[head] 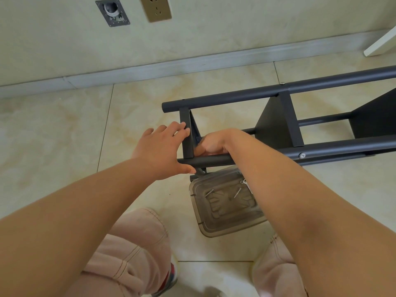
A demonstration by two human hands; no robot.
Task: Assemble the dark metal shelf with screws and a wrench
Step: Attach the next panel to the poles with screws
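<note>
- Nearest the camera, two knees in pale pink trousers point(132, 249) frame the bottom of the view, with a shoe point(171, 275) just visible on the tiled floor point(64, 136).
- Between the forearms, a clear plastic tray point(222, 221) sits on the floor; two loose screws point(237, 192) lie in it.
- The dark metal shelf point(276, 123) lies on its side on the floor, its round posts running from the middle of the view off to the right edge, its flat panels standing between them.
- The left hand point(162, 146) lies with fingers straight against the end panel, thumb under the near post.
- The right hand point(212, 144) reaches inside the frame just behind the near post, fingers curled; what they hold, if anything, is hidden, so I cannot tell.
- A bolt head point(302, 155) shows on the near post, to the right.
- Behind, a wall socket point(156, 8) and a grey wall fitting point(112, 12) sit above the skirting.
</note>
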